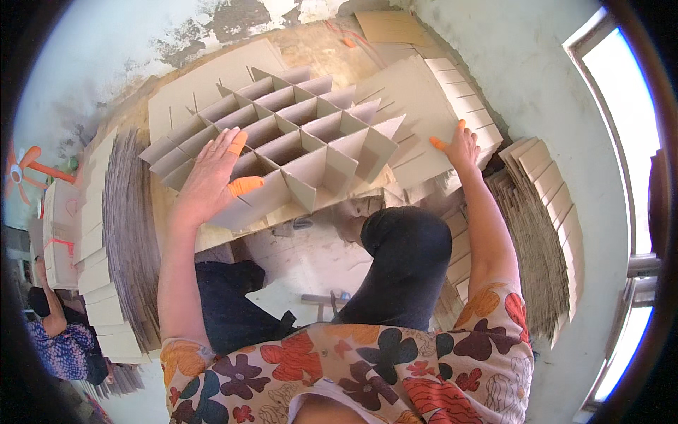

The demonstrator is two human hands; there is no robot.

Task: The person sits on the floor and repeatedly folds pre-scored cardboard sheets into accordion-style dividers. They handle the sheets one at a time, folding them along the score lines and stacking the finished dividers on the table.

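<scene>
A cardboard divider grid [302,127] of interlocked slotted strips stands on the wooden tabletop [318,55] before me. My left hand [214,172] rests on the grid's near left part, with fingers extended and thumb apart. Orange finger covers sit on the thumb and one finger of each hand. To the right, my right hand [461,148] is spread at the edge of flat slotted cardboard sheets [418,106], beside a fanned stack of slotted strips [461,90]. It holds nothing that I can see. More slotted cardboard [177,106] lies partly behind the grid.
Tall cardboard stacks stand at left [127,228] and right [540,222]. A flat cardboard piece [392,27] lies at the back by the peeling wall. An orange fan [24,172] and another person [61,339] are at far left. My knees are below the table edge.
</scene>
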